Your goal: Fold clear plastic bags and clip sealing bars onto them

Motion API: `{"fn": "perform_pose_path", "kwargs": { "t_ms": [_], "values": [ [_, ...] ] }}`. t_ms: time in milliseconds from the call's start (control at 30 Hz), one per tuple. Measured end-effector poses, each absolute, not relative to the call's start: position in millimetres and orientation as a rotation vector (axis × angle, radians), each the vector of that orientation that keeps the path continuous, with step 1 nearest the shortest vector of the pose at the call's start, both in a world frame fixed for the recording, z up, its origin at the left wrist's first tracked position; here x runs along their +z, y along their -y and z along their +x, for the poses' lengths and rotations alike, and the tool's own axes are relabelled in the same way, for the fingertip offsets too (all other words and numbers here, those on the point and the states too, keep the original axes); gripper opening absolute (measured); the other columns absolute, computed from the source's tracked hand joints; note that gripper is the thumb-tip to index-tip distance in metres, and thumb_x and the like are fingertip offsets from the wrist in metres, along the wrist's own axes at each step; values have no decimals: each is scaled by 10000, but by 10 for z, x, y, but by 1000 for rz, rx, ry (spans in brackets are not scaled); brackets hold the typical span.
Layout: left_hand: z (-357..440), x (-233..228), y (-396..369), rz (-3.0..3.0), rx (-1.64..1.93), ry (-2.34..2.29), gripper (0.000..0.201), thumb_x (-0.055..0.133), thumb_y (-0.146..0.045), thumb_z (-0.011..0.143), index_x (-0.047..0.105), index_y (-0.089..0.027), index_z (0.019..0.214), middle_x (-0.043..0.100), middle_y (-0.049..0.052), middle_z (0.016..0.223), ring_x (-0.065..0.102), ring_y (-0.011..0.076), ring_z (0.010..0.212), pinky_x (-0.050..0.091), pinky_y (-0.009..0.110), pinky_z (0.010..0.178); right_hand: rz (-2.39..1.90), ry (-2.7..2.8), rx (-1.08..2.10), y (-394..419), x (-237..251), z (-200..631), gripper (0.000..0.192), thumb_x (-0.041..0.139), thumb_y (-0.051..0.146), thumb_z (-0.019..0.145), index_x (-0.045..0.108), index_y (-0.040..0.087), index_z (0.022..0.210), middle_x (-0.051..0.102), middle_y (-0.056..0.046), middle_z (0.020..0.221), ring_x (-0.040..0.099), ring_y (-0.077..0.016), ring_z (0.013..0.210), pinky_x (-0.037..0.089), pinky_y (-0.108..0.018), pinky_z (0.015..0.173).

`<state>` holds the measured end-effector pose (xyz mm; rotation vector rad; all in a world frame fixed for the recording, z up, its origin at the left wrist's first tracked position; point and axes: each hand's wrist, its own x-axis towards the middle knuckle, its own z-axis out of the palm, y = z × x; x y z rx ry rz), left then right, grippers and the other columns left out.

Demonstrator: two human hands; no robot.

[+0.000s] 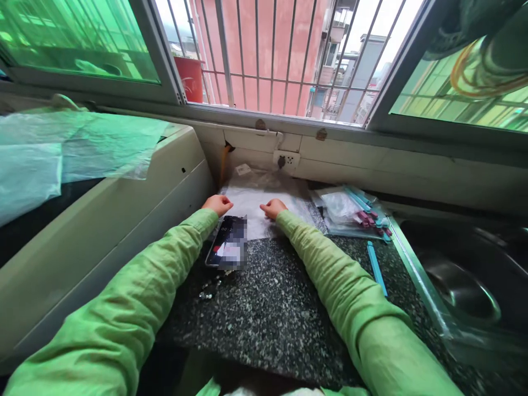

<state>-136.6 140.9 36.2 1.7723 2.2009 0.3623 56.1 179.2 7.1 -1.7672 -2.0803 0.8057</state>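
A clear plastic bag or sheet (268, 184) lies spread on the dark speckled counter (264, 308), up against the wall. My left hand (218, 204) is over its left side, thumb and fingers pinched together. Across from it, my right hand (273, 209) is also closed in a pinch, pointing inward. A gap separates the two hands. What sits between the fingertips, perhaps a thin edge of the plastic, is too fine to make out. Just below my left hand a phone (220, 242) with a lit, partly blurred screen rests on the counter.
Filled clear bags with blue and maroon clips (350, 212) lie to the right. A loose blue bag clip (377, 269) is near the metal sink (462, 275). Small shiny bits (206, 295) lie below the phone. A pale appliance (173, 165) borders the left; a socket (287, 160) is behind.
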Motion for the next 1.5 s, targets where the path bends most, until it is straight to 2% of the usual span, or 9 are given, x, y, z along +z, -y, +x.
{"fn": "perform_pose_path", "kwargs": {
  "t_ms": [67, 167, 300, 600, 933, 1067, 1200, 1300, 1500],
  "values": [
    [-1358, 360, -1427, 1812, 290, -2234, 228, 509, -314, 717, 662, -176, 816, 679, 51, 899, 611, 179, 844, 447, 208, 718, -1782, 1968, 917, -1866, 18, 446, 292, 487, 333, 761, 619, 124, 605, 644, -49, 592, 526, -87, 469, 412, -194, 500],
    [-1409, 331, -1449, 1810, 249, -2298, 249, 478, -297, 739, 653, -176, 871, 666, 67, 976, 600, 195, 916, 447, 222, 743, -1765, 1834, 1009, -1956, -40, 304, 184, 534, 257, 713, 611, 110, 633, 621, -23, 549, 461, -53, 394, 391, -170, 448],
    [-1572, 233, -1447, 1713, 259, -2414, 286, 490, -315, 735, 627, -172, 942, 652, 89, 1018, 596, 212, 940, 454, 242, 730, -1710, 1734, 1039, -2044, -101, 206, 84, 546, 175, 660, 605, 119, 641, 602, 8, 542, 447, -39, 397, 378, -151, 446],
    [-1646, 55, -1516, 1722, 309, -2260, 280, 509, -339, 732, 652, -158, 890, 668, 83, 963, 608, 205, 902, 450, 232, 724, -1665, 1535, 959, -2170, -128, 344, 132, 464, 181, 684, 588, 140, 658, 605, -1, 581, 470, -62, 416, 404, -186, 475],
    [-1521, 241, -1478, 1778, 367, -2202, 265, 514, -318, 729, 660, -153, 876, 673, 70, 904, 613, 184, 839, 451, 220, 720, -1454, 1448, 910, -2057, 497, 760, 127, 472, 215, 724, 525, 142, 634, 513, 31, 508, 347, -33, 363, 331, -171, 393],
    [-1392, 482, -1383, 1879, 440, -2142, 256, 513, -308, 719, 664, -152, 854, 669, 61, 844, 605, 175, 771, 452, 232, 702, -1384, 1578, 898, -2004, 899, 1028, 89, 542, 210, 673, 556, 136, 625, 467, 48, 451, 374, -52, 400, 348, -190, 432],
    [-1181, 673, -1282, 2000, 596, -2010, 270, 502, -302, 716, 656, -143, 871, 648, 47, 778, 578, 154, 703, 447, 244, 687, -1328, 2217, 234, -1989, 1442, 1273, 97, 528, 169, 664, 616, 133, 685, 592, -14, 620, 515, -118, 615, 414, -243, 618],
    [-946, 733, -1213, 2108, 715, -1838, 271, 501, -300, 710, 651, -147, 876, 628, 30, 750, 558, 139, 682, 446, 238, 678, -1405, 2374, -304, -1953, 1859, 1399, 126, 527, 177, 690, 632, 159, 758, 628, -56, 743, 556, -173, 762, 408, -288, 716],
    [-482, 747, -1180, 2177, 736, -1730, 269, 514, -268, 712, 638, -148, 918, 608, 31, 760, 550, 149, 723, 441, 253, 737, -1390, 2360, -653, -1896, 2319, 1637, 213, 446, 238, 803, 620, 116, 818, 609, -76, 792, 544, -197, 872, 383, -364, 781]
  ]
}}
